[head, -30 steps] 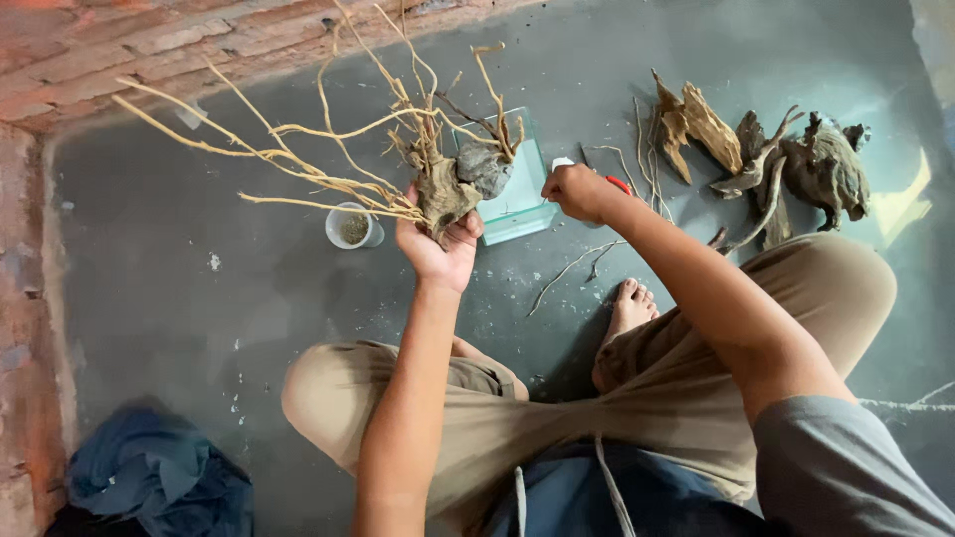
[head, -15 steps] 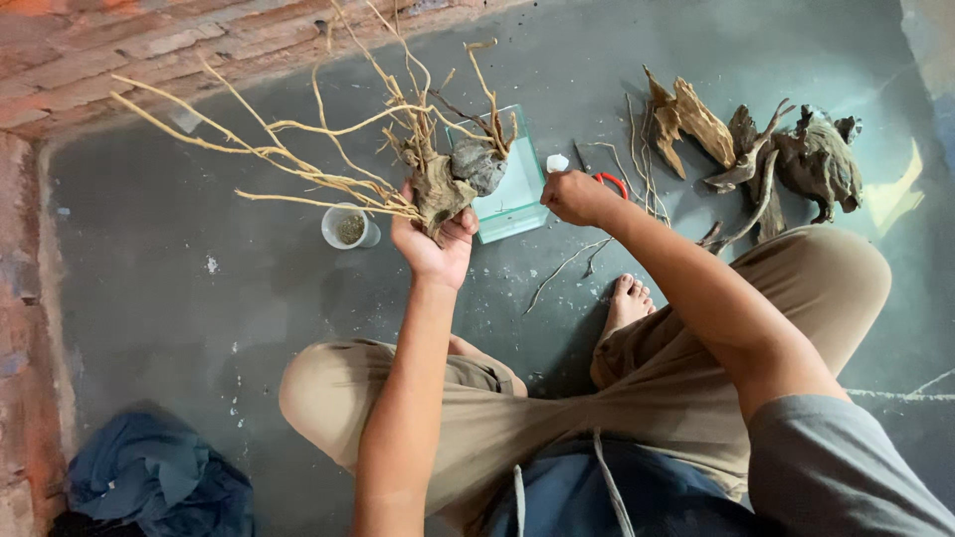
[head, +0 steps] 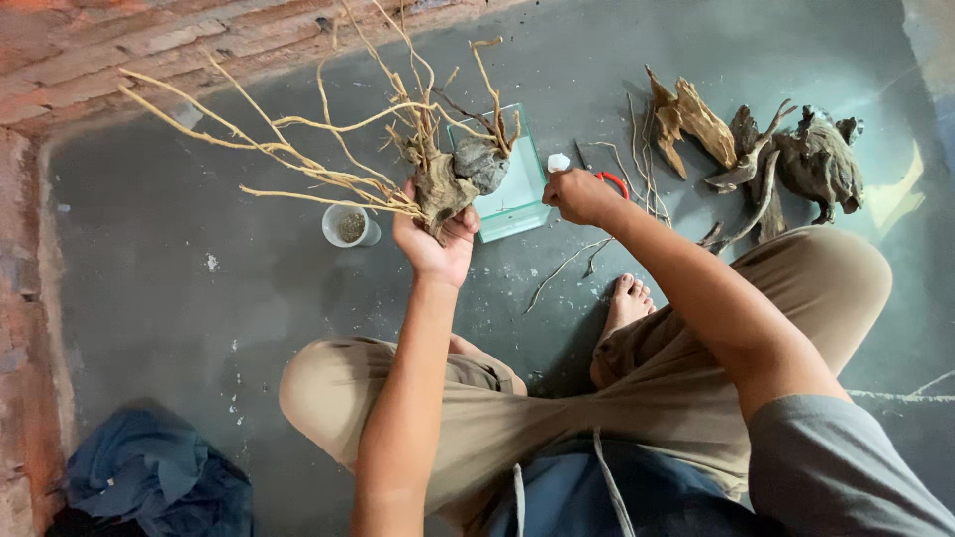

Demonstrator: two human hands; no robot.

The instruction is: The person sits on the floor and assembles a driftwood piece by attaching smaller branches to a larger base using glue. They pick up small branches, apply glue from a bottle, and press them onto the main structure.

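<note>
**Driftwood root held up over the concrete floor**

The left hand [head: 435, 244] is clamped around the chunky base of a branchy driftwood root [head: 443, 184], which is held up off the floor with the pale twigs fanned out to the left of and beyond the hand. A dark stone [head: 482, 162] is seen pressed against the root's base, just above the fingers. The right hand [head: 575, 194] is closed around a small white bottle [head: 559, 161], whose cap is poking out of the top of the fist, just to the right of the root.

Between the two hands and slightly beyond them, a small glass tank [head: 512, 194] is set on the floor [head: 199, 298]. A small white cup [head: 349, 226] with something greenish in it is sitting just left of the left hand. Red-handled snips [head: 614, 181] are partly hidden behind the right hand. Further right of it, more driftwood pieces [head: 766, 154] are laid out, with thin loose twigs [head: 572, 261] below the right hand.
</note>
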